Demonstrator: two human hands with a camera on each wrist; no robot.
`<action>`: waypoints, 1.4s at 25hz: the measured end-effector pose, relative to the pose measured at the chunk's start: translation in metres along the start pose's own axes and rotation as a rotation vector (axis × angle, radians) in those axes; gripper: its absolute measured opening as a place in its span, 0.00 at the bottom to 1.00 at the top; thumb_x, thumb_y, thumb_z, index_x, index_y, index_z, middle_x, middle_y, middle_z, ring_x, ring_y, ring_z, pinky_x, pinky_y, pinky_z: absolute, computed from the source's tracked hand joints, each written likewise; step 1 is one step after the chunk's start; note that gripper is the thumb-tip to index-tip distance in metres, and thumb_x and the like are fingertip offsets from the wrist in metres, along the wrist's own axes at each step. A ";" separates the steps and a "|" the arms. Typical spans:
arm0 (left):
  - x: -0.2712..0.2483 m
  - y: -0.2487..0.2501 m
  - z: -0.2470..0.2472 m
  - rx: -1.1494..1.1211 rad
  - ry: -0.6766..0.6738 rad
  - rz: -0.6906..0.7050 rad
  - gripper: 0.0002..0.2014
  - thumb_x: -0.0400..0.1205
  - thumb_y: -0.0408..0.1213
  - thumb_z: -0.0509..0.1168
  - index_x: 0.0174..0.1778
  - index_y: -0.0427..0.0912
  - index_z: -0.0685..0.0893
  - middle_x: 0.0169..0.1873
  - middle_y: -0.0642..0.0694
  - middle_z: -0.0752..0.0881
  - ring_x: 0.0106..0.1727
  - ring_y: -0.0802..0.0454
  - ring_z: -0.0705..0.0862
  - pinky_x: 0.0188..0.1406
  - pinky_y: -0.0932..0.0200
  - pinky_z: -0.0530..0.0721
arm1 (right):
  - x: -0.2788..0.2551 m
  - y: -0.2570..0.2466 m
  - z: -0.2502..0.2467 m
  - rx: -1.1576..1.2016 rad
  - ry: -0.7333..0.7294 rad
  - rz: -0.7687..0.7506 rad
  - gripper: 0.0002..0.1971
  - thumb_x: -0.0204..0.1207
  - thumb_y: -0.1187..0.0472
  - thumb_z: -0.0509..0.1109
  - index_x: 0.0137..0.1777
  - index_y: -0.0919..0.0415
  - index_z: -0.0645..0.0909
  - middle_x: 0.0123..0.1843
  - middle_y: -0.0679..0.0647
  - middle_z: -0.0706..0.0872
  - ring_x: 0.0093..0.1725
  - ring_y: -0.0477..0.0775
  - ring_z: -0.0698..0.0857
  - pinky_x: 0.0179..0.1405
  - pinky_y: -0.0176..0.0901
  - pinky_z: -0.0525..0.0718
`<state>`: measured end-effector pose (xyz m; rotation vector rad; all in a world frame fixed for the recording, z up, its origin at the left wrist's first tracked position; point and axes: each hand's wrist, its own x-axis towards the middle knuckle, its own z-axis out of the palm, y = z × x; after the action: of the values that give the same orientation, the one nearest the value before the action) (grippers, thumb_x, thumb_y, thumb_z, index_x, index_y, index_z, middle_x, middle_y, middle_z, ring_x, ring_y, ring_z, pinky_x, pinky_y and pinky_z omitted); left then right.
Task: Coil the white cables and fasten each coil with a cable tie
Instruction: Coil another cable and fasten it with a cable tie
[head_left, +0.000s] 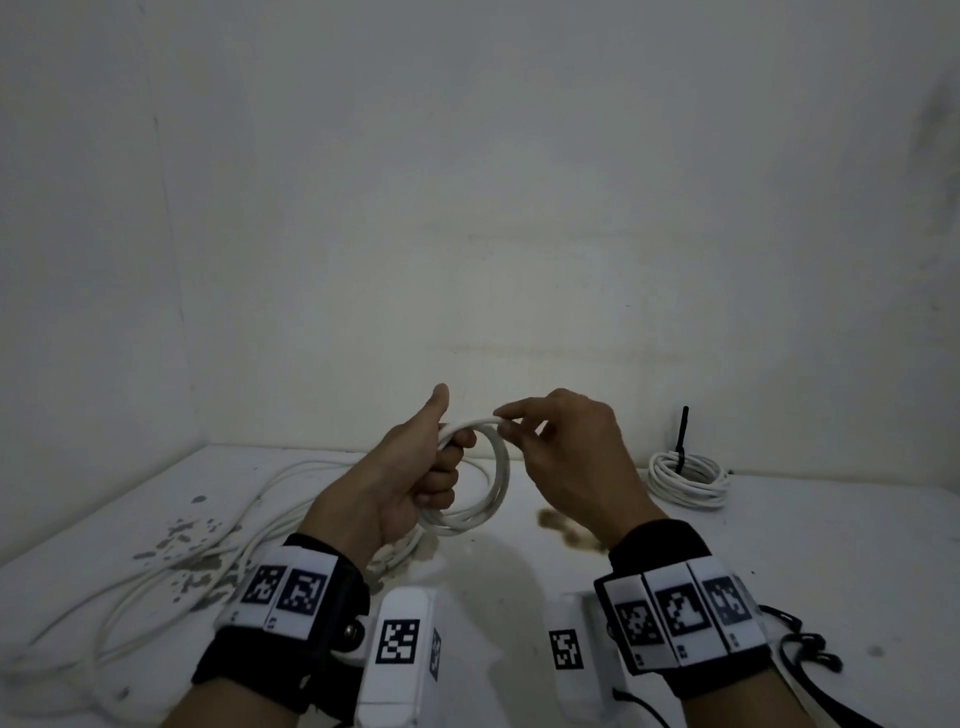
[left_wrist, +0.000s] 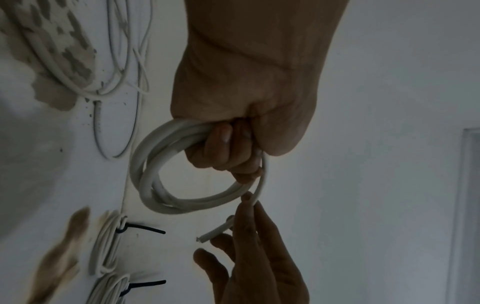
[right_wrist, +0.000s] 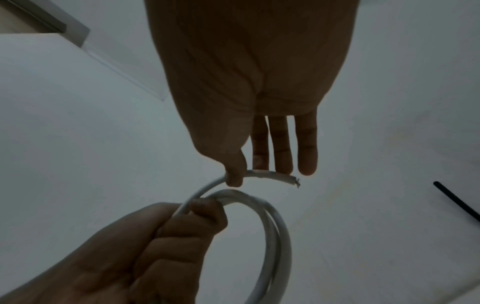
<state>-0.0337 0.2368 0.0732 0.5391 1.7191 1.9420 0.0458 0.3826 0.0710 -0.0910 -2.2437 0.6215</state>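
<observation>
My left hand (head_left: 449, 467) grips a small coil of white cable (head_left: 496, 488) held up above the table, fingers curled through its loops. My right hand (head_left: 506, 422) pinches the cable's free end between thumb and forefinger, just right of the coil's top. The left wrist view shows the left hand (left_wrist: 233, 152) round the coil (left_wrist: 145, 170) and the cut cable end (left_wrist: 215, 233) sticking out past the right fingers (left_wrist: 244, 226). From the right wrist, the right hand (right_wrist: 246, 172) pinches the end (right_wrist: 272, 175) above the coil (right_wrist: 278, 236).
A tied coil with a black cable tie (head_left: 688, 478) lies at the back right; the left wrist view shows two tied coils (left_wrist: 106, 242). Loose white cables (head_left: 182, 561) sprawl over the stained left side of the table (head_left: 519, 561). Black ties (head_left: 805, 649) lie near right.
</observation>
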 end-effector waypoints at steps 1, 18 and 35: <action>-0.001 0.001 0.000 0.022 -0.025 -0.014 0.31 0.84 0.67 0.49 0.29 0.43 0.75 0.20 0.52 0.58 0.17 0.57 0.53 0.15 0.64 0.53 | 0.001 -0.001 0.000 0.000 0.040 -0.005 0.08 0.80 0.52 0.74 0.56 0.46 0.91 0.45 0.47 0.89 0.41 0.44 0.85 0.45 0.40 0.83; -0.005 0.005 0.003 0.135 0.015 0.025 0.27 0.78 0.62 0.67 0.22 0.46 0.74 0.20 0.51 0.57 0.19 0.55 0.54 0.17 0.63 0.55 | -0.006 -0.011 -0.010 0.479 -0.374 0.351 0.07 0.71 0.68 0.77 0.47 0.60 0.86 0.30 0.52 0.85 0.33 0.50 0.81 0.38 0.43 0.80; 0.010 -0.007 -0.014 0.454 0.379 0.171 0.33 0.80 0.67 0.59 0.31 0.37 0.84 0.13 0.53 0.70 0.15 0.55 0.65 0.20 0.63 0.66 | -0.009 -0.020 -0.016 0.166 -0.322 0.122 0.10 0.76 0.67 0.74 0.35 0.64 0.77 0.25 0.58 0.87 0.19 0.52 0.85 0.21 0.35 0.79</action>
<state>-0.0496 0.2324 0.0643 0.5080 2.4574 1.8541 0.0664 0.3698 0.0831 -0.0462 -2.4971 0.9422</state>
